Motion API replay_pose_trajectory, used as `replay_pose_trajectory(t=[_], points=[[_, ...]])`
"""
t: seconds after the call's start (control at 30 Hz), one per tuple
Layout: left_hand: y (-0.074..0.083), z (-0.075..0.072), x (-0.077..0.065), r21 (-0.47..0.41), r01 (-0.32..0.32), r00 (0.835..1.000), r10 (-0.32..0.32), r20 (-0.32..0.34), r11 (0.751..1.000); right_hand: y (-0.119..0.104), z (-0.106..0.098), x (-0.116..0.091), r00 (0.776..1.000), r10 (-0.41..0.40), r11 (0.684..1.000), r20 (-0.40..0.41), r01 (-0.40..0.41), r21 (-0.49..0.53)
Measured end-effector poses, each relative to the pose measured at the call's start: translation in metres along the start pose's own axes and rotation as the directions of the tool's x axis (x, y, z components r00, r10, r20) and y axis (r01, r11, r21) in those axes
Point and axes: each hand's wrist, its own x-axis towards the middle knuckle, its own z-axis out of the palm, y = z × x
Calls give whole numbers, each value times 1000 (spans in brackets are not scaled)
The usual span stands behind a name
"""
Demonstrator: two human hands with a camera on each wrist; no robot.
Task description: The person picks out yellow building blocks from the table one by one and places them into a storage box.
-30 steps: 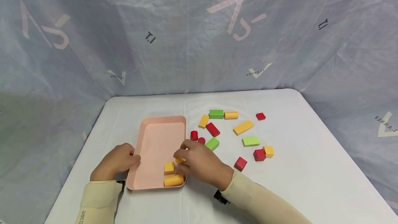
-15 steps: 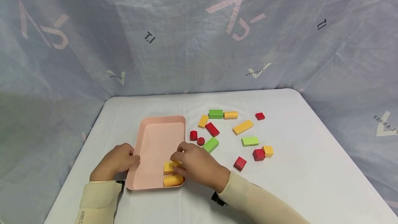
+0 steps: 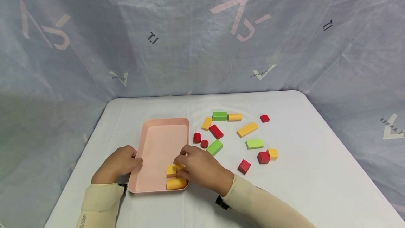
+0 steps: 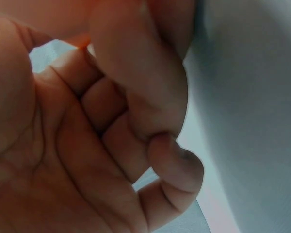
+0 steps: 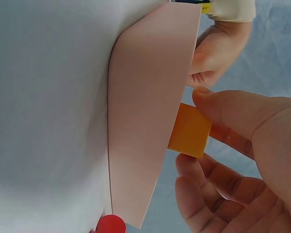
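A pink tray (image 3: 159, 143) lies on the left half of the table. My left hand (image 3: 121, 161) grips its left rim, fingers curled; in the left wrist view the curled fingers (image 4: 140, 73) fill most of the picture. My right hand (image 3: 200, 168) reaches over the right wall and pinches a yellow block (image 5: 190, 130) between thumb and fingers. Part of that block shows above the wall in the right wrist view. Just left of it in the tray sits a yellow cube (image 3: 172, 171). A yellow cylinder (image 3: 176, 184) lies along the near right corner.
Right of the tray lie a red cylinder (image 3: 197, 138), a red disc-like piece (image 3: 204, 144) and a green block (image 3: 214, 147). Farther off are more red, green and yellow blocks, including a red cube (image 3: 244, 166). A grey printed cloth (image 3: 190, 38) hangs behind the table.
My right hand has moved slightly left, bringing its yellow block close beside the yellow cube in the tray. During the last half second it barely moves. The left hand stays on the rim.
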Motion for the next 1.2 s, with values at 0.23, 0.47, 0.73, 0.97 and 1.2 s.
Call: replay_pose_trajectory(t=[0.23, 0.47, 0.73, 0.97, 1.2], points=[[2, 0, 0, 14, 22, 1000, -22, 7, 1000, 0, 2, -1, 1000, -9, 1000, -6, 9, -7], [3, 0, 1, 20, 29, 1000, -29, 4, 999, 0, 0, -2, 1000, 0, 1000, -13, 0, 10], [2, -1, 1, 24, 24, 1000, -24, 3, 999, 1, -1, -3, 1000, -3, 1000, -22, 3, 28], [1, 0, 2, 19, 19, 1000, -19, -1, 1000, 4, -2, -3, 999, -10, 999, -51, 12, 44], [-1, 1, 2, 21, 22, 1000, -22, 1, 1000, 8, -4, -4, 996, -29, 999, -88, 31, 28]])
